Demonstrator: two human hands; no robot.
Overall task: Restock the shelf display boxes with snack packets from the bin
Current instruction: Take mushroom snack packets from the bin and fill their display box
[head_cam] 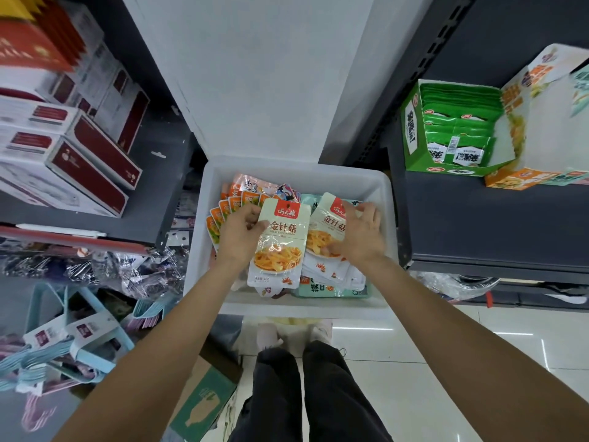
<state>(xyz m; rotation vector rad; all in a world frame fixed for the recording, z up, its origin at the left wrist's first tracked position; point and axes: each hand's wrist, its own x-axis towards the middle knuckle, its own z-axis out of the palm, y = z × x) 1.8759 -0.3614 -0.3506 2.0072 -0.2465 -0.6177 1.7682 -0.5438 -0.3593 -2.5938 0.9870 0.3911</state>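
Observation:
A white plastic bin [387, 199] stands in front of me, filled with snack packets. My left hand [240, 232] pinches the upper left edge of a white-and-orange mushroom snack packet [279, 250], held upright over the bin. My right hand [361, 232] grips a stack of the same packets [325, 231], fanned out below it. Orange packets [229, 205] and pale green packets [331, 290] lie in the bin around them. On the right shelf stand a green display box [411, 138] full of green packets and an orange-and-white display box [535, 180].
The dark right shelf [478, 218] has bare surface in front of the display boxes. On the left shelf lie red-and-white cartons [92, 167]. Below left hang wrapped goods and pale blue hangers [47, 358]. A cardboard box [204, 403] lies on the tiled floor by my legs.

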